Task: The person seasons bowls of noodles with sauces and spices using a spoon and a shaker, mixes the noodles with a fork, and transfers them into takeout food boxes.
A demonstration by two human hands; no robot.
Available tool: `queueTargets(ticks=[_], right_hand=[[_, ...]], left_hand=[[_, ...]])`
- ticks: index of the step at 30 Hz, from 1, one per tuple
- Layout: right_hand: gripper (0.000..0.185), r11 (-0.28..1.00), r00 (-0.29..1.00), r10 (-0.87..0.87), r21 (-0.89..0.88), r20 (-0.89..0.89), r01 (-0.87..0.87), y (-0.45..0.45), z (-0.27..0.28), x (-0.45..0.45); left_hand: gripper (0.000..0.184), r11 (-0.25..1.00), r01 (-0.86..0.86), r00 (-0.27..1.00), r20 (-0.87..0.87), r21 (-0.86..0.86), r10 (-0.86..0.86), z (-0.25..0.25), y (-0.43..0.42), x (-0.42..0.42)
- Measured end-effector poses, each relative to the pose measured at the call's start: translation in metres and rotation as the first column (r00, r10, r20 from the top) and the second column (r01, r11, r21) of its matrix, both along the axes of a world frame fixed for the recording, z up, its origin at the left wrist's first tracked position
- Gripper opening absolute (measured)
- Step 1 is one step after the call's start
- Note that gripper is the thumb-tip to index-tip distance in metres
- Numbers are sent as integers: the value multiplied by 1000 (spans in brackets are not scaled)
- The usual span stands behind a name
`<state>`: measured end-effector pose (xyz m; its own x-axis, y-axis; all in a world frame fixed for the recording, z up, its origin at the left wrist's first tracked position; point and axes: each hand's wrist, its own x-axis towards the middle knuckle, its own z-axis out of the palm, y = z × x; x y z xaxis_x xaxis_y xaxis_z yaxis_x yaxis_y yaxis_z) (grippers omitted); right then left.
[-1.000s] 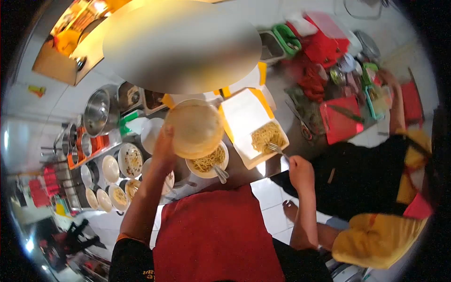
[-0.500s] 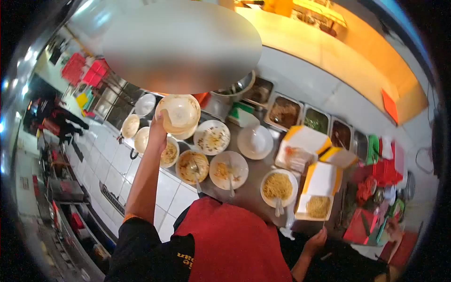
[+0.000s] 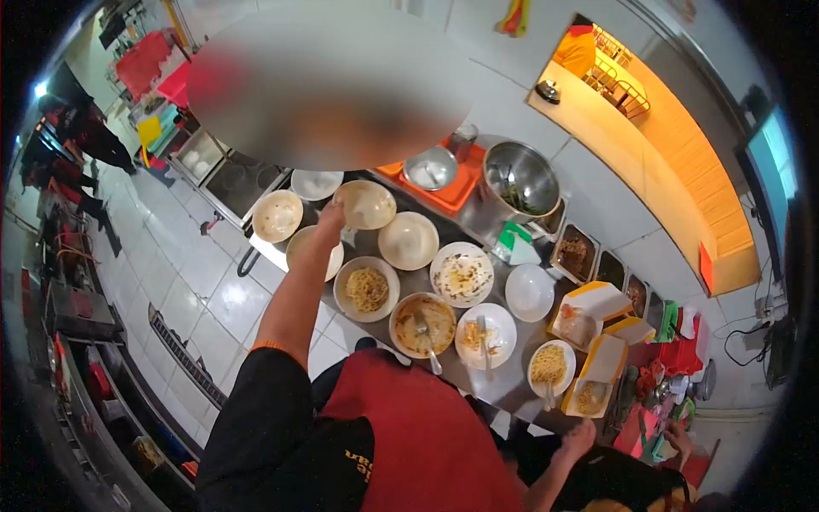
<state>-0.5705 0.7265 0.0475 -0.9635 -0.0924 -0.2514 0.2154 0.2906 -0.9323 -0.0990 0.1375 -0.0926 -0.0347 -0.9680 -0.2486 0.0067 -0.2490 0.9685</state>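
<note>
My left hand [image 3: 331, 217] stretches out to the far left and grips the rim of a cream bowl [image 3: 368, 205] with a stained inside. Around it stand more used bowls: a cream bowl [image 3: 409, 241], a bowl with a small residue [image 3: 277, 217] and a bowl of noodles [image 3: 367, 290]. My right hand [image 3: 580, 437] is low at the right with curled fingers, just below a yellow-and-white takeaway box [image 3: 589, 397] with noodles; what it holds, if anything, is too small to make out. Beside that box is a white plate of noodles [image 3: 550, 365].
Food-smeared plates with cutlery [image 3: 485, 337] line the counter's near edge. Behind stand a large steel pot [image 3: 521, 177], an orange tray [image 3: 452, 189] and steel food pans [image 3: 574, 254]. A co-worker's hand [image 3: 678, 441] is at the right. Other people [image 3: 85, 132] stand far left.
My left hand has carried the bowl leftward along the counter, away from the cream bowl beneath it. My view has turned left. My right hand stays by the takeaway box.
</note>
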Motion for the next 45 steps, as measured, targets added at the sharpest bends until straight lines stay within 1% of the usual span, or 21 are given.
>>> queueTargets(ticks=[4,6,9,12,14,16,17,19,23,24,27,29,30,31,32,33,34,35,37,40,45], right_hand=[[7,886,852,425,-331,305,-323,-81,13,91],[10,872,789,489,-182,372,-455,-137,23,138],[12,336,383,920,337,84,-880,-201,-9,163],[16,88,71,996,739,-54,-668,-288,23,235],[17,-47,-37,999,830,31,-555,-331,5,259],[18,-110,-130,990,855,51,-507,-358,-42,260],[19,-140,-94,990,766,104,-628,-370,-52,262],[23,-143,-97,989,612,109,-778,-384,-88,256],[25,-54,10,964,232,265,-971,-370,-127,227],[23,-70,7,967,291,256,-954,-365,-117,230],[24,-35,111,950,453,292,-891,-355,-67,245],[20,59,90,995,526,34,-849,-333,-75,244],[16,-21,-75,994,556,-75,-831,-331,-65,244],[18,29,-94,985,684,-142,-729,-327,-26,260],[22,-78,-100,995,751,16,-656,-330,-1,267],[23,-1,-174,976,802,-128,-597,-322,-31,260],[24,55,-282,928,836,-245,-546,-318,-62,260],[24,116,-252,923,835,-291,-539,-323,-61,261],[22,-82,-156,988,784,-20,-615,-328,-52,272],[19,-29,-92,988,428,-127,-903,-323,-73,274],[20,138,-22,946,463,-323,-875,-297,-4,258]], left_hand=[[43,986,-32,959,-273,163,76,-33,-15,-15],[42,970,-14,984,-169,244,57,-40,-24,-13],[42,991,-73,997,-16,112,76,-56,-23,-12],[52,961,76,980,160,264,-122,1,-8,-8],[55,996,84,950,305,-35,-70,28,27,-2],[52,944,162,973,206,-288,-104,36,80,25],[42,892,282,911,391,-354,-133,55,113,45],[30,963,268,883,390,34,-259,42,177,77],[46,889,228,974,-80,397,-214,1,246,88],[57,843,247,958,-248,478,-141,-1,249,82],[72,811,360,741,-669,462,52,-5,237,63],[56,860,457,599,-794,228,-108,-5,220,44],[50,789,496,689,-718,363,-102,-71,214,43],[50,830,464,791,-568,311,-229,47,207,35],[49,837,480,784,-556,261,-277,74,204,24],[48,868,444,728,-654,224,-204,10,209,22],[51,858,499,781,-493,122,-384,-23,202,25],[62,855,513,811,-283,-74,-511,-45,207,32],[67,817,561,796,-187,-133,-576,-89,192,28],[66,845,533,820,-273,45,-503,-57,184,8],[63,865,486,839,-343,123,-422,-4,179,-29]])
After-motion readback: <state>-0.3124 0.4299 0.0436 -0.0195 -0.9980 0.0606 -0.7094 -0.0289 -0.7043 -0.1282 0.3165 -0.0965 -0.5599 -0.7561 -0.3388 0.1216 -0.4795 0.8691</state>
